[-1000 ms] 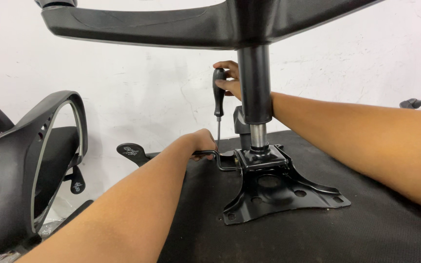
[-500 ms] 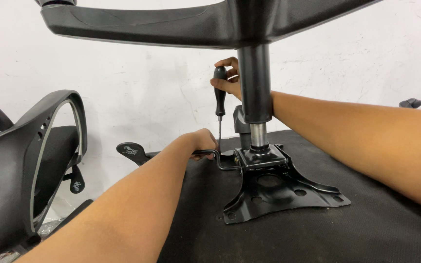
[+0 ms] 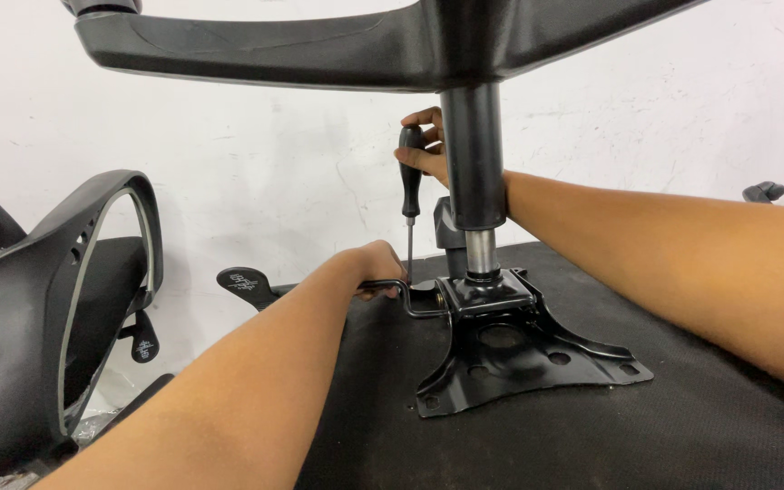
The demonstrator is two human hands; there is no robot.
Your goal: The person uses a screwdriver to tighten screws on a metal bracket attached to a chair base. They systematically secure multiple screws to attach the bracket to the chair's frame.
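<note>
An upturned office chair lies in front of me, its black metal mounting plate (image 3: 537, 363) bolted on the dark seat underside (image 3: 682, 426). A gas-lift column (image 3: 474, 163) rises from the plate to the black star base (image 3: 319, 50) overhead. My right hand (image 3: 426, 150), partly hidden behind the column, grips the black handle of a screwdriver (image 3: 410, 195) held upright, its tip down beside the plate. My left hand (image 3: 376, 268) is closed on the bent metal lever rod (image 3: 415, 304) next to the screwdriver's shaft.
A black chair back frame with armrest (image 3: 47, 308) stands at the left. A lever paddle (image 3: 242, 281) sticks out past the seat's left edge. A white wall (image 3: 256, 181) is close behind. Another dark chair part (image 3: 773, 192) shows at the far right.
Almost nothing differs; both hands stay on the screwdriver and the lever rod, with only a slight shift of my right hand on the handle.
</note>
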